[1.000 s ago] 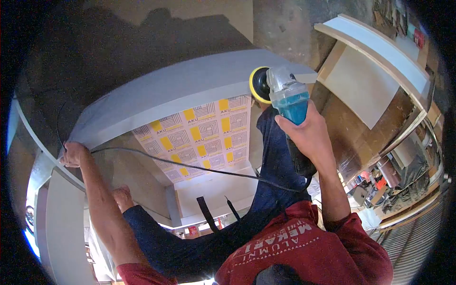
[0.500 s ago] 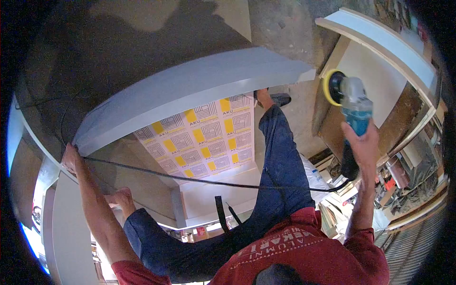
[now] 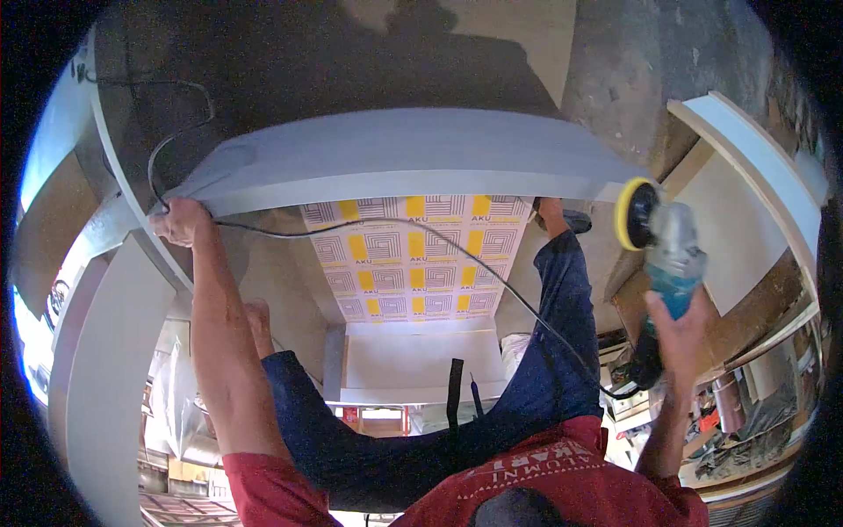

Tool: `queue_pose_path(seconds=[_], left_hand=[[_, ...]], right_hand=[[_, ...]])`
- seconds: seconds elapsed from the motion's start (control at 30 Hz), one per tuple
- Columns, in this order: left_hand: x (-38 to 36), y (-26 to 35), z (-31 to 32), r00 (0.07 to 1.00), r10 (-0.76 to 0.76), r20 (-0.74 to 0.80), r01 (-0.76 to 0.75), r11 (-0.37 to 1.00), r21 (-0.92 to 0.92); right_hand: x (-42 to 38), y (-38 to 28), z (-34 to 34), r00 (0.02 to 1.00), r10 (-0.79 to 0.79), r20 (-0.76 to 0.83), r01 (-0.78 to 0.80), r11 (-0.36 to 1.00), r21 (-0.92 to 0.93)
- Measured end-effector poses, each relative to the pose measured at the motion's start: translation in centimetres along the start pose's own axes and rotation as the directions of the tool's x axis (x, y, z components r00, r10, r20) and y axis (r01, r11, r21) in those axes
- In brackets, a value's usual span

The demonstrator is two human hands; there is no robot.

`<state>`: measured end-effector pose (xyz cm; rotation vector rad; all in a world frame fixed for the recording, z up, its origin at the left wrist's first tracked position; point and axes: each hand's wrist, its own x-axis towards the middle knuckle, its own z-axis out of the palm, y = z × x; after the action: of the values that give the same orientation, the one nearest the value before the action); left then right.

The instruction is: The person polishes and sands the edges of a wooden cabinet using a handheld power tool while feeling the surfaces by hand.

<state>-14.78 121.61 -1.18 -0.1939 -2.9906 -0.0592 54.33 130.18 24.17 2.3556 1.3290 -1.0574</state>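
Observation:
My right hand is wrapped around the body of a teal angle grinder, held up at the right. Its black backing disc carries a yellow pad, which overlaps the right end of the curved grey panel in this view. Closed at the panel's left corner, my left hand grips the black power cord. From there the cord sags across my legs to the grinder's rear end. Between my legs lies a board printed with yellow and black AKU squares.
At the right stands another curved panel with a pale blue edge. Tall white curved boards rise at the left. The dark concrete floor shows beyond the grey panel. Assorted workshop clutter lies at lower right.
The view has shifted, and the panel sits further right and flatter in it. The grinder's pad has come closer to the panel's right end. The cord hangs in a looser curve.

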Motion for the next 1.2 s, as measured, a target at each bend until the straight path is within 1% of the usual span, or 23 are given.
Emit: queue_pose_path(seconds=[0.03,0.07,0.1,0.13,0.17,0.2,0.23,0.27,0.3,0.4,0.43,0.47,0.53,0.67,0.73,0.77,0.8,0.87,0.93,1.03,1.1,1.13,1.2], left_hand=[[0.6,-1.0,1.6,0.994,0.003,-0.107,-0.001,1.000,0.020],[0.9,-1.2,1.6,0.994,-0.009,-0.111,0.012,1.000,0.026],[0.5,-0.9,1.4,0.996,-0.004,-0.089,0.008,0.999,0.050],[-0.3,-0.3,0.9,0.998,0.003,-0.066,0.002,0.997,0.072],[-2.1,2.1,-1.5,0.996,-0.094,-0.014,0.093,0.995,-0.040],[-2.5,2.4,-1.9,0.994,-0.109,-0.014,0.108,0.993,-0.038],[-2.6,2.5,-1.8,0.994,-0.111,-0.017,0.109,0.992,-0.061],[-2.7,2.5,-1.8,0.993,-0.114,-0.018,0.112,0.990,-0.082],[-2.8,2.3,-1.6,0.997,-0.061,-0.049,0.057,0.995,-0.082],[-2.5,2.1,-1.0,0.991,-0.130,-0.030,0.126,0.985,-0.117],[-3.4,3.2,-1.9,0.987,-0.154,-0.045,0.144,0.976,-0.165],[-3.3,2.9,-1.5,0.985,-0.166,-0.036,0.159,0.974,-0.162],[-3.1,2.5,-0.7,0.986,-0.120,-0.112,0.102,0.983,-0.154],[-3.6,3.2,-1.7,0.986,-0.158,-0.056,0.145,0.970,-0.194],[-3.7,3.1,-2.1,0.988,-0.153,0.033,0.157,0.969,-0.189],[-3.6,2.7,-1.4,0.994,-0.103,-0.039,0.097,0.985,-0.144],[-3.5,2.8,-1.6,0.993,-0.114,-0.037,0.108,0.984,-0.143],[-3.5,3.1,-2.1,0.986,-0.163,0.043,0.168,0.969,-0.179],[-3.5,2.9,-1.7,0.989,-0.147,0.019,0.148,0.977,-0.154],[-3.7,3.2,-2.1,0.992,-0.129,0.014,0.129,0.967,-0.222],[-3.8,3.4,-2.8,0.985,-0.146,0.095,0.164,0.962,-0.218],[-3.9,3.5,-2.8,0.985,-0.142,0.097,0.160,0.962,-0.220],[-3.9,3.5,-2.6,0.990,-0.135,0.048,0.142,0.969,-0.204]], right_hand=[[-0.3,-2.0,1.8,0.997,-0.016,0.072,0.011,0.998,0.063],[-0.5,-3.8,3.4,0.989,-0.083,0.123,0.076,0.995,0.059],[-0.8,-6.1,4.7,0.974,-0.083,0.209,0.070,0.995,0.068],[-1.1,-7.2,6.7,0.966,-0.165,0.198,0.145,0.983,0.111],[-1.5,-9.2,7.9,0.950,-0.229,0.211,0.202,0.969,0.140],[-2.0,-11.1,9.1,0.930,-0.292,0.223,0.258,0.951,0.168],[-2.3,-12.9,9.9,0.927,-0.300,0.226,0.269,0.950,0.157],[-2.8,-14.8,10.6,0.920,-0.286,0.267,0.268,0.958,0.104],[-3.1,-16.4,11.2,0.913,-0.270,0.305,0.267,0.962,0.051],[-3.7,-19.5,13.5,0.891,-0.298,0.342,0.290,0.954,0.076],[-3.9,-20.6,13.9,0.881,-0.307,0.360,0.307,0.950,0.059],[-4.0,-21.1,14.4,0.881,-0.305,0.362,0.311,0.949,0.044],[-4.2,-21.6,15.6,0.840,-0.393,0.373,0.415,0.909,0.023],[-4.7,-23.4,16.8,0.833,-0.398,0.384,0.437,0.900,-0.015],[-4.9,-24.6,17.1,0.855,-0.307,0.419,0.375,0.922,-0.091],[-5.0,-25.2,17.3,0.853,-0.310,0.421,0.383,0.919,-0.099],[-5.1,-25.6,17.5,0.845,-0.335,0.417,0.404,0.911,-0.087],[-5.2,-26.4,18.0,0.834,-0.363,0.415,0.431,0.898,-0.081],[-5.2,-26.8,18.3,0.815,-0.423,0.396,0.484,0.873,-0.063],[-5.7,-27.8,18.3,0.819,-0.378,0.431,0.448,0.891,-0.069],[-5.7,-27.4,17.9,0.829,-0.358,0.430,0.440,0.892,-0.105],[-5.7,-27.0,17.7,0.837,-0.341,0.428,0.433,0.891,-0.137],[-5.3,-25.5,17.2,0.841,-0.355,0.408,0.428,0.898,-0.102]])
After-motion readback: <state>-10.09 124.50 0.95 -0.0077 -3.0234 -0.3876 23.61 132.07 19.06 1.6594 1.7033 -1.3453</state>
